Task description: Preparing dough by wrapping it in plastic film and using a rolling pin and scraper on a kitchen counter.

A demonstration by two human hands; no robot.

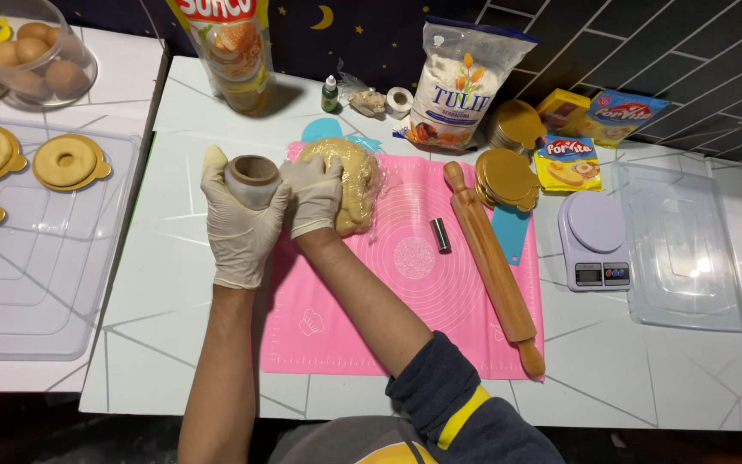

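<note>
Sleeve point(448, 404): dark knit with a yellow band, nearest the lens, on the right forearm.

Right hand point(313, 193): gloved, fingers curled, pressing the near-left edge of the dough; whether it pinches any is not visible.

Left hand point(238, 225): gloved, grip closed round a small cup point(252, 178), mouth up, smooth and pale with a brownish rim.

Dough point(347, 182): pale yellow mound, soft and lumpy, touching the right grip and just right of the cup; the right hand is nearer.

Mat point(440, 292): pink, flexible, printed rings, under the dough.

Rolling pin point(491, 266): wooden, well right of both grips, long axis running away-left to near-right.

Table point(173, 344): white, thin grey lines.
</note>
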